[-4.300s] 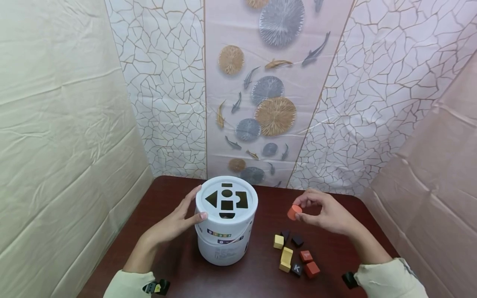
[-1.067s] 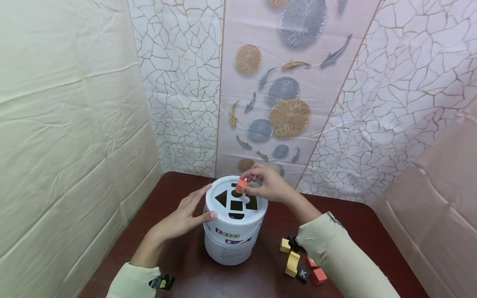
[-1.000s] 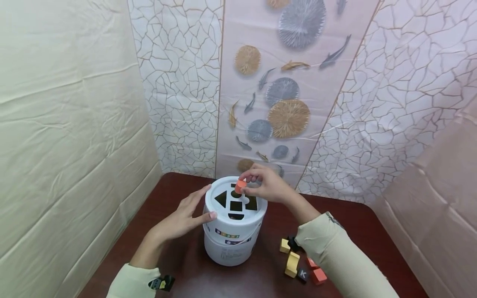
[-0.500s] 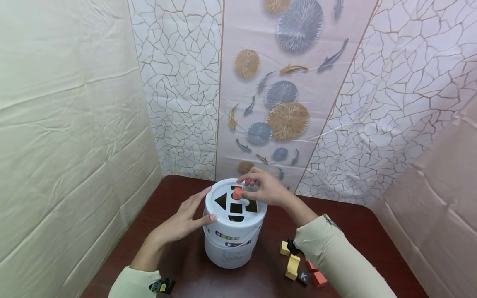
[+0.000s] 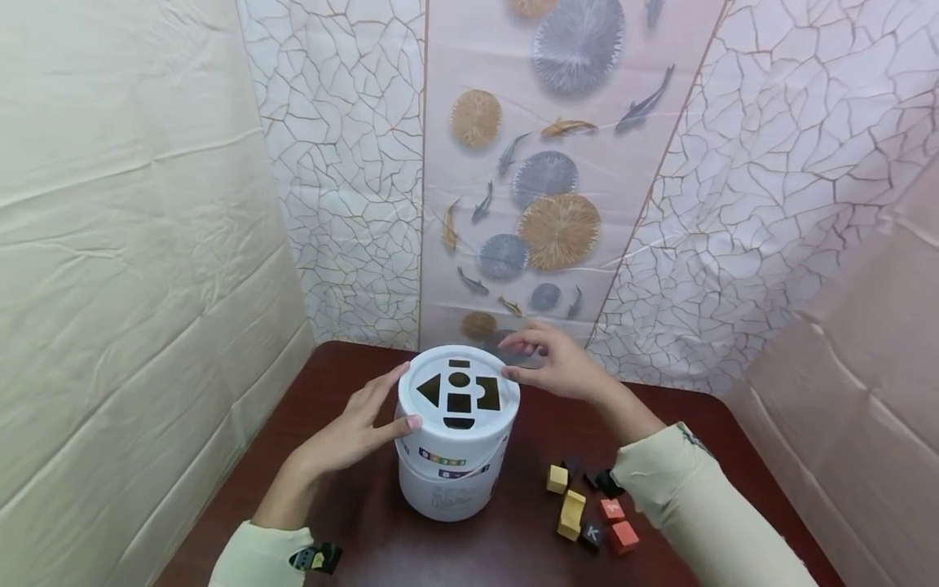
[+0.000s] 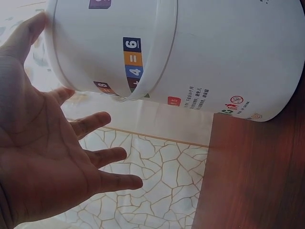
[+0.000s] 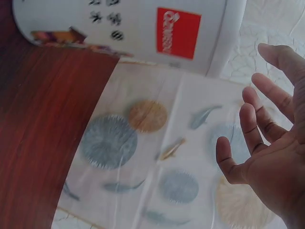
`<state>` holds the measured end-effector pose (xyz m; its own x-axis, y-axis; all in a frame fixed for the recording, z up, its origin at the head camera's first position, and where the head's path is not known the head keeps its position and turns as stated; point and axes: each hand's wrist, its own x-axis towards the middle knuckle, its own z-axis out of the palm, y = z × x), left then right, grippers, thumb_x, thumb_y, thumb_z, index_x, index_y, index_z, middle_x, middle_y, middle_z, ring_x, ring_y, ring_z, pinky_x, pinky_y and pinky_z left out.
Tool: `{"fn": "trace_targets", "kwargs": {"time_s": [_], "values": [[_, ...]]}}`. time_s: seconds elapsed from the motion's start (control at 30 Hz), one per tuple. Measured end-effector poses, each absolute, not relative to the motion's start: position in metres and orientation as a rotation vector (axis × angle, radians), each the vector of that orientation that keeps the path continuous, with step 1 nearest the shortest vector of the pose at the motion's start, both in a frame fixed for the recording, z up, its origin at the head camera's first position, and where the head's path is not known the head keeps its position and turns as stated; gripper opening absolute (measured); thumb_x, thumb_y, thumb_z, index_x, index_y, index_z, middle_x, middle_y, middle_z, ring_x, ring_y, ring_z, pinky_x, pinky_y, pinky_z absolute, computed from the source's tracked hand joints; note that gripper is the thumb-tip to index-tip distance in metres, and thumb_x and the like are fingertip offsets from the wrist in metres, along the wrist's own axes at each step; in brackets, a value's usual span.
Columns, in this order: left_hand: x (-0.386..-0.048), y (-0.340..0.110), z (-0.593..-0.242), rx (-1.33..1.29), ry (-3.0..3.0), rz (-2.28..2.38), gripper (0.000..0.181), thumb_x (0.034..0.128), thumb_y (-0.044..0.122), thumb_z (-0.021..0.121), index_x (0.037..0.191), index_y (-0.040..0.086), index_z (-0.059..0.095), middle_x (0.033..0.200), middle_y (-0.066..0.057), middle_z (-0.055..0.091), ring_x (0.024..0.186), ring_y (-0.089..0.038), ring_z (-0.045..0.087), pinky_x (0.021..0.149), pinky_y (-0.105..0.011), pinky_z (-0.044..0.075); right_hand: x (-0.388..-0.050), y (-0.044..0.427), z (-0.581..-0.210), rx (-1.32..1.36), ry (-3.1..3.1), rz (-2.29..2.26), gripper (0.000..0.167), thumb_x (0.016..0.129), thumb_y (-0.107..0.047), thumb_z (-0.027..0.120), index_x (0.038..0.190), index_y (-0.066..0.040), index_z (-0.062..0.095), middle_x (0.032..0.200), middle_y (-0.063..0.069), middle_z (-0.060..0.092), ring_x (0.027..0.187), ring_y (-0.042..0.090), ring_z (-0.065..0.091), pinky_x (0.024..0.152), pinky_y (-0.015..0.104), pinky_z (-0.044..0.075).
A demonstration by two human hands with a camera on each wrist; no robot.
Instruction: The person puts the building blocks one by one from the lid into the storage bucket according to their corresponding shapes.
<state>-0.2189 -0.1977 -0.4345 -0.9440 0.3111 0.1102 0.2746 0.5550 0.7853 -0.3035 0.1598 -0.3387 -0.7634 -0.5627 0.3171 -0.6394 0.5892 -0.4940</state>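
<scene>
A white shape-sorter bucket stands upright on the table, its lid cut with triangular, round, square and other holes. My left hand rests against the lid's left rim with thumb and fingers spread; the left wrist view shows the hand with its fingers extended beside the bucket. My right hand hovers at the lid's right edge and holds nothing. In the right wrist view, the fingers of that hand are loosely bent. The orange-red cylinder block is out of sight.
Right of the bucket lie several blocks on the dark red table: a yellow cube, a yellow curved block, a black block with a K, two red blocks and dark ones near the right sleeve. Fabric walls enclose the table.
My right hand brought the orange-red cylinder block from the right to the round hole, let it go, and drew back to the right. The block has vanished from the lid. My left hand stays put.
</scene>
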Motion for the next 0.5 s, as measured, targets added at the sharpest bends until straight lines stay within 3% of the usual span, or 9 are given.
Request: {"fn": "trace_targets", "kwargs": {"time_s": [0.5], "values": [[-0.221, -0.198, -0.433, 0.538, 2.757, 1.357, 0.093, 0.1014, 0.06, 0.073, 0.176, 0.045, 0.019, 0.184, -0.005, 0.022, 0.169, -0.046, 0.01, 0.124, -0.087, 0.021, -0.292, 0.21, -0.35, 0.93, -2.712, 0.904, 0.032, 0.096, -0.028, 0.089, 0.125, -0.02, 0.081, 0.124, 0.005, 0.071, 0.109, 0.019, 0.064, 0.095, 0.046, 0.054]]}}
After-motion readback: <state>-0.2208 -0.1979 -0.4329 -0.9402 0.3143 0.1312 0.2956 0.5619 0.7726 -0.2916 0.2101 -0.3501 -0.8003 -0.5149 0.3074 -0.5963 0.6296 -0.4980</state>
